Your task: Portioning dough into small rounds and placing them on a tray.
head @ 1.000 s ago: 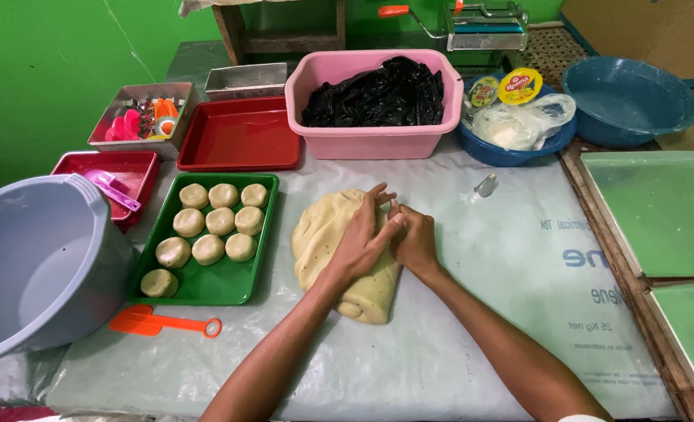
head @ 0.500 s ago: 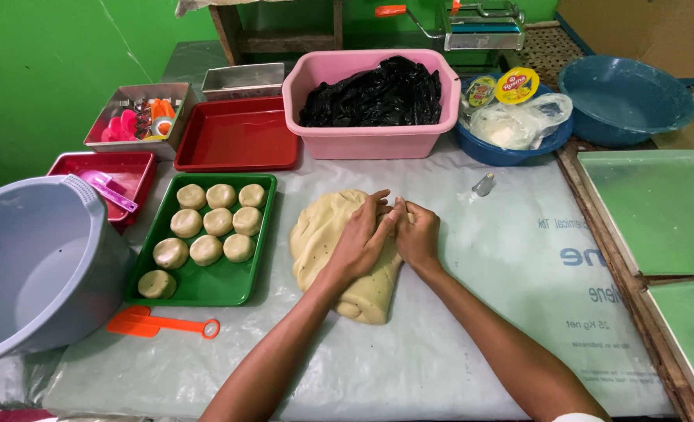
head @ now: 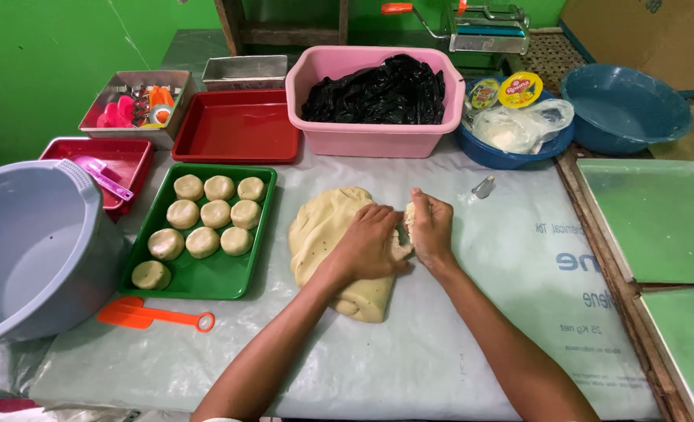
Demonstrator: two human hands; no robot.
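Dough: pale yellow slab (head: 323,234) lies flat on the plastic-covered desk (head: 472,312), centre of the scene, just right of the green tray.
Left hand: my left hand (head: 370,246) presses palm-down on the right side of the slab, fingers curled over its edge.
Right hand: my right hand (head: 431,228) closes around a small piece of dough (head: 409,220) at the slab's right edge, touching my left hand.
Green tray: green tray (head: 214,275) to the left carries ten round dough balls (head: 203,241) in rough rows.
Near left: orange plastic scraper (head: 153,316) lies on the desk just near of the tray; a large grey basin (head: 26,250) stands at the far left edge.
Far side: pink tub (head: 370,133) holding a black plastic bag (head: 378,90) sits beyond the slab; an empty red tray (head: 237,129) is to its left.
Far right: blue bowl (head: 511,148) with a clear bag and round lidded tubs stands beside a second, empty blue basin (head: 624,109).
Right edge: flat green boards (head: 659,219) lie well apart from my hands.
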